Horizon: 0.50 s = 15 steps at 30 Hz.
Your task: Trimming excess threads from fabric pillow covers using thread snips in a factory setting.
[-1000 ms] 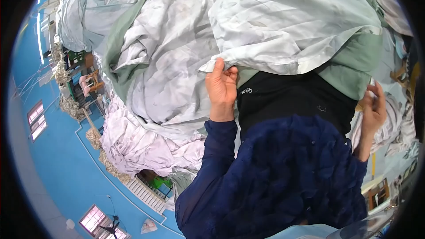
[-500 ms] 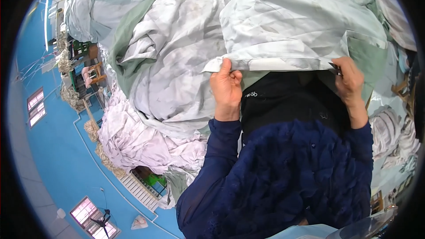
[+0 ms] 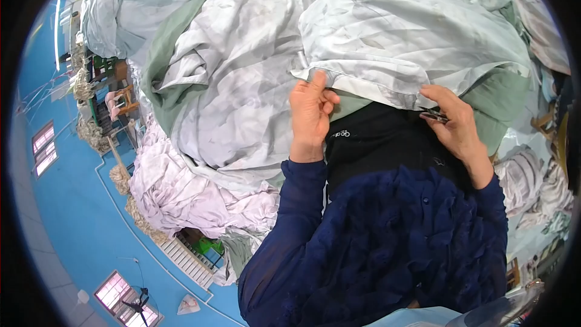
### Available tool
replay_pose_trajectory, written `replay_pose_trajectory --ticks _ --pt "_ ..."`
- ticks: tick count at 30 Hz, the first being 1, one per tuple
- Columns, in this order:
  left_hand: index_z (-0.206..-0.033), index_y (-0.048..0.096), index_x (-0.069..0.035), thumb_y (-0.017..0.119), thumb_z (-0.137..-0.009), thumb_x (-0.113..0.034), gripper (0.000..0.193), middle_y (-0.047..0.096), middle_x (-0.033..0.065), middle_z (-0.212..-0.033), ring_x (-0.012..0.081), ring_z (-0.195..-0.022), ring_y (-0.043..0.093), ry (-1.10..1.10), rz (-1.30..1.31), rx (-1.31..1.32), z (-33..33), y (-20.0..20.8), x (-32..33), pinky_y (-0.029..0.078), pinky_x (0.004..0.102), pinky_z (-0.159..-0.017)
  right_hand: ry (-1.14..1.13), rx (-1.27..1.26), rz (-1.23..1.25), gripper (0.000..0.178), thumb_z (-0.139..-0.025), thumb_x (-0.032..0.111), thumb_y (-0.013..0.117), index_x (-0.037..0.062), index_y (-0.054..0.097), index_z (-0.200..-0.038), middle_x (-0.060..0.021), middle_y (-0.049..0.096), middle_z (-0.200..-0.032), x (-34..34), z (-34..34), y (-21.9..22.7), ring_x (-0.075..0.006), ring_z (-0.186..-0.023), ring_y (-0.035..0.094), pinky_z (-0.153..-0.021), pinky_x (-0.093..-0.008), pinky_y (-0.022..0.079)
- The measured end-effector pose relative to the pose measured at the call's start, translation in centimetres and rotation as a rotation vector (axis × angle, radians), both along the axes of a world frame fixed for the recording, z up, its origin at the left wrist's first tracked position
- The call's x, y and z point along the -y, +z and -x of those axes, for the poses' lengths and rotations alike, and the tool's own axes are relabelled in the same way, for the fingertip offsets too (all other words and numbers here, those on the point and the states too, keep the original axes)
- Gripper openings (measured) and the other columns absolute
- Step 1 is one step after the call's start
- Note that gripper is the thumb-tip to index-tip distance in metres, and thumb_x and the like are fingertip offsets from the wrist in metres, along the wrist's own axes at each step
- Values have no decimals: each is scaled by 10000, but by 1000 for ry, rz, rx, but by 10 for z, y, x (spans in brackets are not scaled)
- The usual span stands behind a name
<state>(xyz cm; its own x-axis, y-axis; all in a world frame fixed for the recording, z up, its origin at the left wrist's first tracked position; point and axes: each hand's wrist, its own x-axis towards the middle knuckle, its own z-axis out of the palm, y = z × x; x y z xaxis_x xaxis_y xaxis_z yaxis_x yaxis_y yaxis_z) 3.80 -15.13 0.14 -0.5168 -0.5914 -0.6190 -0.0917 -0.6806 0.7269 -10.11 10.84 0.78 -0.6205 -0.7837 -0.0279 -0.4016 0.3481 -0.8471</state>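
A large pale grey-white patterned cloth (image 3: 387, 30) with green backing (image 3: 499, 100) spreads before me. My left hand (image 3: 311, 109) is closed, its thumb and fingers pinching the left end of the cloth's stitched hem (image 3: 369, 86). Farther along that edge, my right hand (image 3: 454, 121) has its thumb and fingertip against the hem. In its curled fingers sits a small dark metal tool, which looks like thread snips (image 3: 434, 115). Between my hands the hem sags slightly.
Heaped cloth rises beyond at the far left (image 3: 130, 9). A pinkish-white cloth pile (image 3: 193, 188) lies left of me, and more bundled fabric (image 3: 520, 175) is at the right. Farther left are a wooden chair (image 3: 123, 102) and blue floor (image 3: 72, 206).
My right hand has slid left along the hem, closer to my left hand. The hem, stretched straight before, now hangs looser, and the snips show more clearly.
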Motion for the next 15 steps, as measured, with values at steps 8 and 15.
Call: replay_pose_trajectory --ticks 8,15 --pt "-766 604 -5 742 -848 -115 195 612 48 -633 99 -445 550 -149 59 104 11 2 -24 309 194 -370 -42 179 227 168 -798 4 707 -2 676 -963 -79 650 -858 86 -9 -13 -148 -691 584 -617 -256 448" --pt "-817 668 10 695 -881 -93 124 639 41 -657 84 -473 562 -156 90 30 13 -1 -33 336 187 -404 -109 249 294 123 -778 10 708 -6 672 -894 -64 618 -773 114 -15 -22 -127 -642 568 -564 -272 434"
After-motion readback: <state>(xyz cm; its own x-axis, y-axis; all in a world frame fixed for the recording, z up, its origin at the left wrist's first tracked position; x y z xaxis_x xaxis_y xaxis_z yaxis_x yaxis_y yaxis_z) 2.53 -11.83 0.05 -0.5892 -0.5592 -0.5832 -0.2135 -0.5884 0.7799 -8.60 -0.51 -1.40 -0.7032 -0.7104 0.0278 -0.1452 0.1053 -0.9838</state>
